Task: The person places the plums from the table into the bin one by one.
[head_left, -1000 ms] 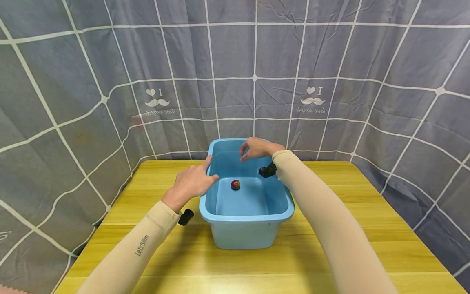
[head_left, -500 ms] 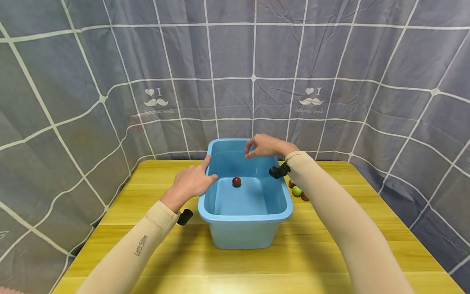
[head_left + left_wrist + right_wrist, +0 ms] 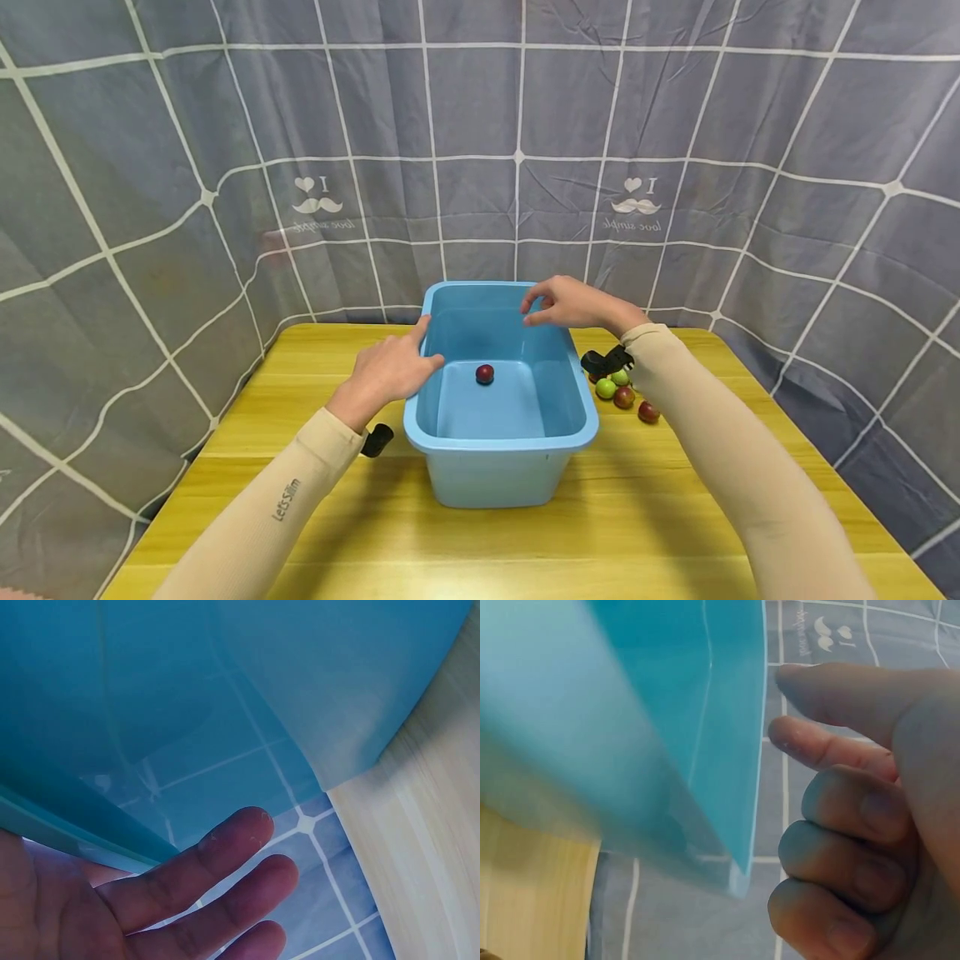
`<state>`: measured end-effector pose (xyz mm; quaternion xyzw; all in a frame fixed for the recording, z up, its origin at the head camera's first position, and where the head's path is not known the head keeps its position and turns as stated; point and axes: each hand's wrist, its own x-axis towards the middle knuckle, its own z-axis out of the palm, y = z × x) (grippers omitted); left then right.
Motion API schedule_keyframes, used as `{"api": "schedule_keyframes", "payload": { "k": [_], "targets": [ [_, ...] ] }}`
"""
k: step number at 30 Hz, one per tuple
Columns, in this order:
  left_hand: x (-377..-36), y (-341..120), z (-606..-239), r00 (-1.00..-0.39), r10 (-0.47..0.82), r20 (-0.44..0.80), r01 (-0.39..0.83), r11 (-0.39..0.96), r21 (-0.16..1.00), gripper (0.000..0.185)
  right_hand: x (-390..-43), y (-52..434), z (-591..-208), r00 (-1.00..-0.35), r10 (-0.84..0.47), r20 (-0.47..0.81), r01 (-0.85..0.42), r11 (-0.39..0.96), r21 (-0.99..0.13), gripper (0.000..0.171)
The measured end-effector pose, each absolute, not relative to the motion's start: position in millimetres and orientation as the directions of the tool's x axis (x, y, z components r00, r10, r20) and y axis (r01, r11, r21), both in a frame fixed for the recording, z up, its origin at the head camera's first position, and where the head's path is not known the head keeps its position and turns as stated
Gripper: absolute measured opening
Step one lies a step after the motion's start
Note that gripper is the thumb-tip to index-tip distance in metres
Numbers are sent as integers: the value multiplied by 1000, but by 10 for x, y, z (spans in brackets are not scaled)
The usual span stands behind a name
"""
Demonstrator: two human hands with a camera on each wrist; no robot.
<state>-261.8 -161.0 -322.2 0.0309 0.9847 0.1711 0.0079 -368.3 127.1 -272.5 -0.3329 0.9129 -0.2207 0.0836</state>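
Observation:
A blue plastic basin [image 3: 502, 443] stands in the middle of the table, with one small, round, dark red fruit [image 3: 484, 374] on its floor. My left hand [image 3: 386, 367] rests at the basin's left rim, thumb over the inside and the other fingers outside. In the left wrist view those fingers [image 3: 225, 847] are loosely extended beside the wall. Above the far right part of the basin is my right hand [image 3: 570, 302], thumb and index finger apart and nothing between them. In the right wrist view its other fingers [image 3: 844, 866] hang loosely curled near the rim.
Right of the basin, several small fruits lie on the wooden table, among them a green one [image 3: 605, 388] and a dark red one [image 3: 648, 412]. My right wrist and sleeve partly cover this group. A grey checked curtain [image 3: 480, 200] hangs behind the table.
My right hand has moved right, from over the basin towards its right rim, uncovering fruits on the table. The fruit inside has rolled slightly. My left hand stays in place.

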Motion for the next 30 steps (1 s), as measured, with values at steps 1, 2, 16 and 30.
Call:
{"api": "schedule_keyframes", "payload": {
  "k": [1, 2, 16, 30],
  "targets": [
    [-2619, -1605, -3220, -998, 65, -5, 59, 939, 338, 82, -3673, 1308, -2728, -769, -640, 2, -567, 680, -465, 23],
    [-2618, -1600, -3219, -998, 66, -7, 59, 939, 339, 82, -3667, 1347, -2734, -772, -636, 8, -562, 677, -474, 24],
    [-2593, -1609, -3189, -998, 65, -24, 53, 939, 340, 82, -3509, 1893, -2796, -833, -547, 85, -463, 604, -648, 37],
    [-2596, -1618, -3183, -997, 77, -19, 66, 940, 336, 82, -3395, 2416, -2919, -894, -434, 114, -363, 549, -753, 38]
  ]
}}
